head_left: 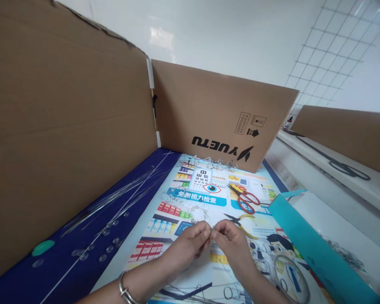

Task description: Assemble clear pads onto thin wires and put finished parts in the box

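Note:
My left hand [194,238], with a silver bangle [126,289] on its wrist, is closed in a pinch over the printed mat [174,198]. Its fingertips meet those of my right hand [228,240], which is pinched too. Whatever lies between them is too small to make out. Just beyond the fingers is a ring of clear beads [198,212]. Yellow-handled pliers [245,223] lie by my right hand, and red-handled scissors [247,200] lie farther back. Thin wires [205,293] are below my hands.
Cardboard panels stand at the left [66,118] and back [215,105]. Metal wires [114,198], clear discs [103,257] and a green disc [43,248] lie on blue cloth. A teal-edged box [319,249] with metal pieces is at the right, near a coiled wire [293,278].

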`<state>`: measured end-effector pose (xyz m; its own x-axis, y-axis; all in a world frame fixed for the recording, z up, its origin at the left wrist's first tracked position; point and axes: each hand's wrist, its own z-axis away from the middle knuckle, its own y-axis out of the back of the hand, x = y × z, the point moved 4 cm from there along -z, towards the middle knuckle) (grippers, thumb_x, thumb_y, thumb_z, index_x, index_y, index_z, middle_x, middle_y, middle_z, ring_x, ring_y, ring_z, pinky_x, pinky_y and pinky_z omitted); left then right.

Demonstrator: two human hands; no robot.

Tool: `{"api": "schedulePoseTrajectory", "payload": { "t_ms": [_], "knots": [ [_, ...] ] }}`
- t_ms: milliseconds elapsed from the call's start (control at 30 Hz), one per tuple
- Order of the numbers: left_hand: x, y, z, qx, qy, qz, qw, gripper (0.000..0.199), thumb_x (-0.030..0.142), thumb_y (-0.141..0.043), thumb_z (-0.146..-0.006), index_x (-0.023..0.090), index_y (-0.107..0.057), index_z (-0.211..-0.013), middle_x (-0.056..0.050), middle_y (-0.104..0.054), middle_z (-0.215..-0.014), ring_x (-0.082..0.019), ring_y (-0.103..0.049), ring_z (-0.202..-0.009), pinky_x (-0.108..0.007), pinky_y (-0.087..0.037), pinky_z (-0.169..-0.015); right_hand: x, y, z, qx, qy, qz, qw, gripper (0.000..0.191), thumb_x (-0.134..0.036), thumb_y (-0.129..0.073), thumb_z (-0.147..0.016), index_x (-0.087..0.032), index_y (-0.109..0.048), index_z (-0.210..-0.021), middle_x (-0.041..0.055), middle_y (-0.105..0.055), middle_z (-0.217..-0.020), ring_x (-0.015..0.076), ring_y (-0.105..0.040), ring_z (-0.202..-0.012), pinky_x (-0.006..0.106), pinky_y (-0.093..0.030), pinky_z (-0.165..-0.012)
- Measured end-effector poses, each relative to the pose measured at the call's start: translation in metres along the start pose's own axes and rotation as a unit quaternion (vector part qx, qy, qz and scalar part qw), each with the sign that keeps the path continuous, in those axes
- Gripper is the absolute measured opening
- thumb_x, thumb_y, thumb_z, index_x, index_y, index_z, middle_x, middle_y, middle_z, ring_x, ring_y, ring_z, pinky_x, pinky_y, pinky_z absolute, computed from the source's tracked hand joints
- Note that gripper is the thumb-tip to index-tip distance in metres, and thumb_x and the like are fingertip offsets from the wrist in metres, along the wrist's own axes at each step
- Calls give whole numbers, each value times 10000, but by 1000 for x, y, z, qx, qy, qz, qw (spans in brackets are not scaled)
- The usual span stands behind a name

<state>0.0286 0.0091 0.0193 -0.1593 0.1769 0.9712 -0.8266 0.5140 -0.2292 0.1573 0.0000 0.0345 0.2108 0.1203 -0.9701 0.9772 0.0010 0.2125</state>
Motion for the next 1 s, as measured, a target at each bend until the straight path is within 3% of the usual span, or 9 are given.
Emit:
{"api": "schedulePoseTrajectory", "payload": {
  "t_ms": [300, 400, 467, 533, 633, 700, 767, 1000],
  "knots": [
    [-4, 5, -3, 23, 2, -49, 999, 290, 418, -469, -841, 175, -476, -683, 69, -344, -507, -84, -276, -467, -207, -200, -454, 1, 1, -3, -14, 3, 29, 999, 81, -238, -568, -750, -179, -554, -697, -20, -534, -646, 132, -478, -636, 246, -399, -609],
    [-4, 6, -3, 38, 14, -44, 998, 266, 400, -481, -834, 178, -474, -686, 79, -316, -491, -79, -244, -445, -206, -177, -438, -10, 9, -9, -74, 25, 126, 989, 74, -238, -531, -770, -188, -576, -737, -7, -567, -685, 141, -509, -652, 252, -418, -622],
    [-4, 7, -3, 46, 24, -34, 998, 246, 398, -486, -828, 181, -487, -711, 81, -321, -496, -74, -231, -432, -206, -166, -428, -15, 22, -13, -115, 61, 251, 959, 123, -222, -508, -775, -199, -607, -843, 25, -608, -811, 168, -547, -754, 283, -428, -705],
    [-3, 7, -3, 48, 34, -21, 998, 241, 405, -488, -822, 180, -503, -736, 78, -337, -512, -68, -228, -424, -205, -158, -423, -13, 41, -18, -117, 90, 415, 898, 318, -202, -518, -749, -208, -586, -1059, 85, -590, -1051, 238, -509, -989, 365, -374, -859],
    [-1, 6, -1, 43, 35, 3, 998, 245, 406, -492, -820, 176, -516, -740, 69, -363, -545, -59, -229, -427, -202, -157, -427, 8, 70, -24, -112, 36, 606, 787, 589, -155, -546, -666, -177, -467, -1249, 173, -457, -1264, 347, -383, -1149, 473, -327, -876],
    [1, 5, 0, 41, 30, 13, 999, 237, 394, -490, -823, 173, -521, -740, 66, -366, -554, -58, -230, -435, -200, -164, -428, 24, 79, -27, -121, 3, 663, 739, 658, -117, -543, -625, -177, -437, -1271, 190, -439, -1272, 370, -381, -1141, 479, -340, -832],
    [1, 4, 1, 41, 32, 22, 998, 231, 384, -494, -824, 172, -524, -739, 65, -360, -550, -59, -227, -441, -198, -166, -428, 35, 82, -29, -126, -3, 678, 725, 642, -92, -534, -615, -181, -455, -1246, 188, -454, -1246, 361, -408, -1110, 462, -336, -819],
    [2, 2, 0, 32, 60, 87, 994, 224, 379, -530, -804, 167, -519, -733, 70, -353, -528, -48, -188, -419, -205, -120, -418, 40, 85, -42, -114, 16, 667, 736, 480, -103, -513, -639, -199, -523, -1109, 138, -497, -1121, 300, -407, -1066, 379, -309, -813]
  ]
}}
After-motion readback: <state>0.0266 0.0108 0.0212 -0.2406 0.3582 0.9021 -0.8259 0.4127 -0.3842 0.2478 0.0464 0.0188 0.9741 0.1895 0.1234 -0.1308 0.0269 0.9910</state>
